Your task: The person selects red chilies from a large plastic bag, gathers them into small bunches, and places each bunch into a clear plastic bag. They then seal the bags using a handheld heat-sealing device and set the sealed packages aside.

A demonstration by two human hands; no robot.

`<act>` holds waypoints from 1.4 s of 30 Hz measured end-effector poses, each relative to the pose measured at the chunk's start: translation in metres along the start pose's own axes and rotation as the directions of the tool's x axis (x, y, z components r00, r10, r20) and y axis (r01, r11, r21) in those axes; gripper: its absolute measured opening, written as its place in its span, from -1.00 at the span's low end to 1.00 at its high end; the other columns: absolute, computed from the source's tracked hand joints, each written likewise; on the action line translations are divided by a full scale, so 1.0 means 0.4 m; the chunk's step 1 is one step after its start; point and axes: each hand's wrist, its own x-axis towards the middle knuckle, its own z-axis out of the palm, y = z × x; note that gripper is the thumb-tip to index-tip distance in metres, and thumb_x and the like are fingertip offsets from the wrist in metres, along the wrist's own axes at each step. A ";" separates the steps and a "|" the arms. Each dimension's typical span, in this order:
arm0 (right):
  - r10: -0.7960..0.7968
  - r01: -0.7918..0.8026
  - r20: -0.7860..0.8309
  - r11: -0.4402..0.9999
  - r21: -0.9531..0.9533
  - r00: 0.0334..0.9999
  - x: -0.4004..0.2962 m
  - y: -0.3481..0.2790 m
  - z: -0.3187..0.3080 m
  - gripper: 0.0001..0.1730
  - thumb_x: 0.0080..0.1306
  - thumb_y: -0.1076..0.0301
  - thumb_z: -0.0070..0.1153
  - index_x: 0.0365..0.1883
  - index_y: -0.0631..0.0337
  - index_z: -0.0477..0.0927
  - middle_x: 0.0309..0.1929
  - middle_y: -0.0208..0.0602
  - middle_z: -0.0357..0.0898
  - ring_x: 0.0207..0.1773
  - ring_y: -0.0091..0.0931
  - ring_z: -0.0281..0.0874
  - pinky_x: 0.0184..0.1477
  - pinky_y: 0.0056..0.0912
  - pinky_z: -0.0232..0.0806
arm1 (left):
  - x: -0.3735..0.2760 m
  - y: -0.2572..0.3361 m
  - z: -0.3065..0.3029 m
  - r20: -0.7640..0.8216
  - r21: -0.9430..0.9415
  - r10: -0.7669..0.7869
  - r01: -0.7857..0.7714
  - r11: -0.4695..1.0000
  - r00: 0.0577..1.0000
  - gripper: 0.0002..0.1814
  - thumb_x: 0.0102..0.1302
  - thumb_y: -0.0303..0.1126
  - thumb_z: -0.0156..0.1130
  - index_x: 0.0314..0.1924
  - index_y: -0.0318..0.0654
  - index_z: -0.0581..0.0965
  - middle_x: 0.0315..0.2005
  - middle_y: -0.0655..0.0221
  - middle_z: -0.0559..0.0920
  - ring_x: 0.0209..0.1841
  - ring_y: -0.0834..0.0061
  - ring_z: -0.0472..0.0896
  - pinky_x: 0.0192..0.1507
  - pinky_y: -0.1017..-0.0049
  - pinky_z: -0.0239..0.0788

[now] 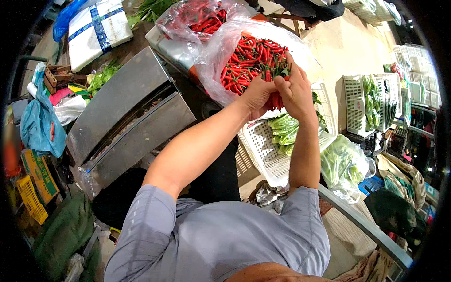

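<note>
A clear plastic bag [220,53] lies open before me, full of red chili peppers [246,56] with green stems. At its near edge my left hand [259,93] and my right hand [296,88] meet around a bunch of red chilies [276,100], whose green stems point away from me. The left hand holds the bunch from the left and below. My right hand's thumb and fingers close on it from the right; some fingertips are hidden among the stems. A second clear bag [208,21] of red chilies sits just behind.
Below my hands stands a white plastic crate [262,148] with leafy greens [283,128]. A metal cabinet [123,102] is at left, a taped foam box [81,38] beyond it. Bagged greens [343,162] and a metal rail [366,225] are at right. Part of another person [313,10] shows at top.
</note>
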 end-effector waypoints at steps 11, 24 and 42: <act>0.240 -0.022 -0.055 0.308 0.951 0.969 -0.008 0.129 -0.064 0.28 0.30 -0.72 -0.21 0.63 0.18 0.03 0.30 0.11 0.49 0.23 -0.24 0.55 0.16 -0.18 0.54 | -0.020 0.003 0.091 0.240 -0.282 -0.011 0.080 0.956 0.971 -0.55 0.36 -0.36 0.38 0.21 -0.23 0.51 -0.01 0.19 0.73 0.00 0.33 0.76 0.05 0.22 0.69; 0.145 -0.179 0.180 0.966 0.189 0.973 0.051 0.165 0.270 -0.65 0.46 0.17 0.26 0.02 0.27 0.71 -0.18 -0.22 0.79 -0.16 -0.49 0.72 -0.10 -0.40 0.49 | -0.043 -0.040 0.143 0.353 -0.361 -0.085 0.220 0.906 0.932 -0.51 0.38 -0.29 0.39 0.22 -0.34 0.51 0.06 0.14 0.70 0.09 0.20 0.72 0.13 0.04 0.63; 0.115 -0.147 0.162 0.969 0.198 0.980 0.087 0.046 0.402 -0.30 0.12 0.30 0.56 0.17 0.32 0.50 -0.05 -0.11 0.70 -0.11 -0.28 0.69 0.01 -0.22 0.51 | -0.063 -0.005 0.148 0.356 -0.350 -0.070 0.203 0.914 0.932 -0.60 0.35 -0.36 0.40 0.11 -0.41 0.58 -0.08 0.17 0.74 -0.04 0.26 0.76 0.02 0.25 0.67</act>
